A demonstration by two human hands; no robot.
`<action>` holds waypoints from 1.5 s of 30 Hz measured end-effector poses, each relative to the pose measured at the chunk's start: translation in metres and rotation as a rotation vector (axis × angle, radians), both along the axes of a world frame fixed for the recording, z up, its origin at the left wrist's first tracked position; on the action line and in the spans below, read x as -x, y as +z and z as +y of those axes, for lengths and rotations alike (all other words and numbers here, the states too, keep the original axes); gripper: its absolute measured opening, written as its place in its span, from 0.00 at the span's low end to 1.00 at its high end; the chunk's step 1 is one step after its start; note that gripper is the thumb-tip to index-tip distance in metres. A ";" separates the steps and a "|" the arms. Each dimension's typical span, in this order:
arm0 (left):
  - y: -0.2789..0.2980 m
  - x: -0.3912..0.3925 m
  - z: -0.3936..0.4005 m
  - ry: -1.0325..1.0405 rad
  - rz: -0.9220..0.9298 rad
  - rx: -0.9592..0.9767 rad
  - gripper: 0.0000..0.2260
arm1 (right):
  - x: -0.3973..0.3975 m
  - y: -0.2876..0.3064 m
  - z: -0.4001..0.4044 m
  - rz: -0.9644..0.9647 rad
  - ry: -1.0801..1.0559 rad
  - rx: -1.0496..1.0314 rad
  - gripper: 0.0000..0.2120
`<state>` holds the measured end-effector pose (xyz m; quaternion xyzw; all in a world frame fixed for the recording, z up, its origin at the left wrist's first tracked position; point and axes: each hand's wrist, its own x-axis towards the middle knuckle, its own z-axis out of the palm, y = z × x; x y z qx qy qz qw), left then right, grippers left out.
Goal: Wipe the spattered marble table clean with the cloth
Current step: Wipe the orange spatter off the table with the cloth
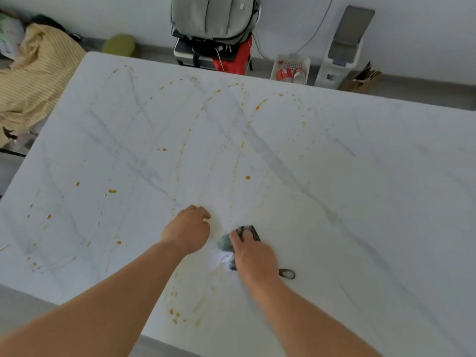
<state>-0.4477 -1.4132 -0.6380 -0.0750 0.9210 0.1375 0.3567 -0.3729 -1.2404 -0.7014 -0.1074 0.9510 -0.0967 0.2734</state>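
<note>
Pressing a soft, limp grey-and-white cloth [233, 247] onto the orange-spattered white marble tabletop [334, 176], the right hand [253, 255] grips its bunched middle while the left hand's [189, 229] curled fingers [203, 211] hold nothing.

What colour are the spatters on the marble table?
Orange-yellow spatters, in dotted arcs across the white, grey-veined marble table; seen in the head view.

A grey backpack [215, 15] sits top centre; a yellow striped blanket [36, 81] lies upper left; a white basket [291, 69] stands upper right.
</note>
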 end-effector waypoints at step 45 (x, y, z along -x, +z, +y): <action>-0.042 0.139 0.051 -0.893 0.051 0.592 0.51 | 0.206 -0.033 0.102 0.380 0.213 0.177 0.27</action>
